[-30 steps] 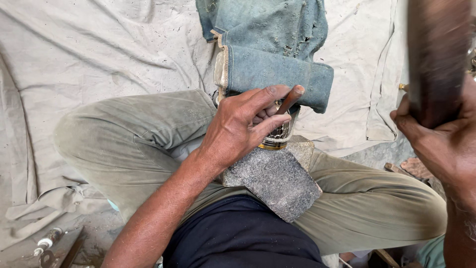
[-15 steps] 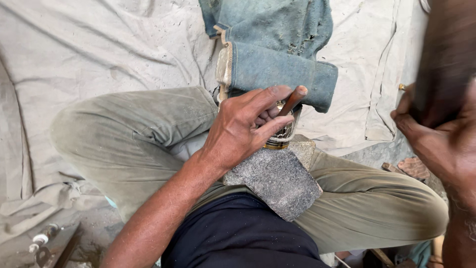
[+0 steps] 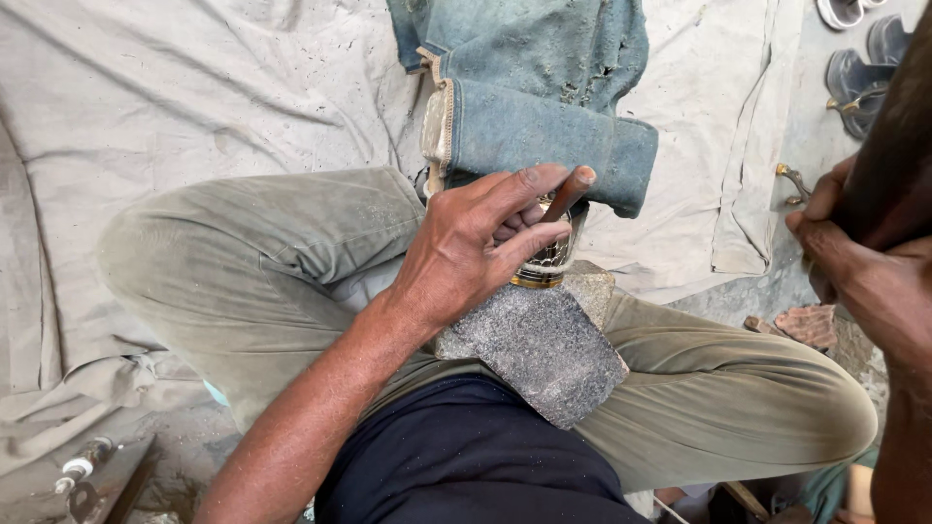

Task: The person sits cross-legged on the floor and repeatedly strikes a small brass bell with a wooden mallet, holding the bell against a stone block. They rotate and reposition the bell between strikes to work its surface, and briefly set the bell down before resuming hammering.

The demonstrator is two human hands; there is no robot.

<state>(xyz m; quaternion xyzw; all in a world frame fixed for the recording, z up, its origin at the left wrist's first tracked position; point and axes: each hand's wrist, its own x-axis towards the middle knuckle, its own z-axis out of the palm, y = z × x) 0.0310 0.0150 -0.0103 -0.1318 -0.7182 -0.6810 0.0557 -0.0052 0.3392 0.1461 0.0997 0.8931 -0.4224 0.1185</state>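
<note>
We keep left hand [image 3: 466, 247] pinching the punch [image 3: 566, 194] upright on the metal ring [image 3: 544, 267] atop the stone block [image 3: 539, 349]; right hand [image 3: 864, 262] grips a dark striker [image 3: 893, 165], strike square.

Stone block [image 3: 539, 349] sits on the lap between the crossed legs [image 3: 262, 262]. Metal ring [image 3: 546, 262] on the block's far end, under the left hand [image 3: 476, 247], which pins a punch [image 3: 566, 194] on it. Denim [image 3: 544, 107] lies beyond, on the cloth [image 3: 146, 97]. Right hand [image 3: 859, 262] far right, raised. Sandals [image 3: 859, 58] top right.
</note>
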